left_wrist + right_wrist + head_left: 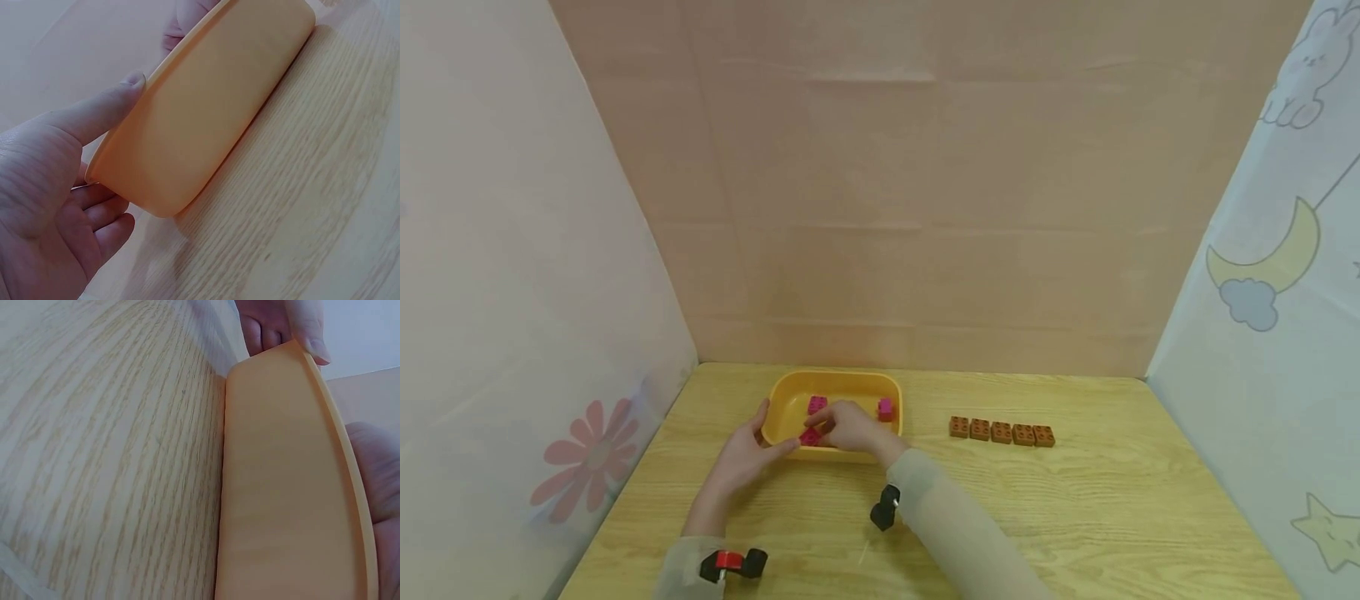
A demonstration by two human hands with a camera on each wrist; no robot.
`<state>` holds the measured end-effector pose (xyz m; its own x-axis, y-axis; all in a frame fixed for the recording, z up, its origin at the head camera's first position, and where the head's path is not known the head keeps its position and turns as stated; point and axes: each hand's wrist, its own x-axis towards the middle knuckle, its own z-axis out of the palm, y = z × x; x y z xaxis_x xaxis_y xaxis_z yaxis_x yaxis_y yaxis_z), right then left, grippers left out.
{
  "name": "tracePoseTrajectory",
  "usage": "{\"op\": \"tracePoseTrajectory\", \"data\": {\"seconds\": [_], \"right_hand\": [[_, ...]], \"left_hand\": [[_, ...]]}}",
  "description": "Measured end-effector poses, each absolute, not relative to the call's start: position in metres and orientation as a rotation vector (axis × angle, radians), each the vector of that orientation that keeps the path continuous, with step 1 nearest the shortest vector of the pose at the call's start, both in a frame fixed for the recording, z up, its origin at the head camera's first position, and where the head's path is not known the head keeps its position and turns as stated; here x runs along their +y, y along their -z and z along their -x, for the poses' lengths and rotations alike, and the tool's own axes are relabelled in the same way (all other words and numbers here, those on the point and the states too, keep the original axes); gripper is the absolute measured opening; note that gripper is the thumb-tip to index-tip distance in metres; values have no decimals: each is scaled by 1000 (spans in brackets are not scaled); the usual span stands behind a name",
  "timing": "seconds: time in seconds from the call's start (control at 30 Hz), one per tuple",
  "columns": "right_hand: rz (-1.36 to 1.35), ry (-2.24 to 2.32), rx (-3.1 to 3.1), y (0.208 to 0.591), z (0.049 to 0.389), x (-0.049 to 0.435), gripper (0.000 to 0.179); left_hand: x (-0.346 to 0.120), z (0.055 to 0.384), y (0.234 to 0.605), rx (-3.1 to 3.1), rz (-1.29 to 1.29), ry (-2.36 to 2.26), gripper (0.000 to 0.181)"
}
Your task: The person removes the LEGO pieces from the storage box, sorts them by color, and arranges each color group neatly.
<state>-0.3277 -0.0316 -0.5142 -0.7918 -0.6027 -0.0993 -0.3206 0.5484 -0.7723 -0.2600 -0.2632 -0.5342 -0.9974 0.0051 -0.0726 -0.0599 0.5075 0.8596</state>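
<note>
A yellow plastic tub (850,382) stands on the table with a few magenta toy building bricks in it. My left hand (745,454) holds its near left corner, thumb on the front rim and the other fingers around the outside. My right hand (852,429) reaches over the front rim into the tub. Its fingertips are right at a magenta brick (809,437) by the front wall; whether they pinch it, I cannot tell. Another magenta brick (817,404) lies behind those fingers, and one more magenta brick (885,409) is near the right wall. The tub's wall (281,487) hides the right fingertips from the right wrist view.
To the right of the tub, several brown building bricks (1002,432) form a row on the wooden table (1120,500). A plain backdrop (925,208) rises behind the table, with pale patterned sheets at both sides.
</note>
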Motion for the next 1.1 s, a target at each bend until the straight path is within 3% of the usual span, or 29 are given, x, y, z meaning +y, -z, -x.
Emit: {"op": "tracePoseTrajectory", "data": {"seconds": [0.67, 1.1], "right_hand": [[775, 1104, 2449, 519, 329, -32, 30], [808, 1213, 2427, 523, 336, -34, 42]], "left_hand": [[-264, 258, 538, 2695, -14, -1539, 111], [-264, 260, 536, 2704, 18, -1515, 114]]}}
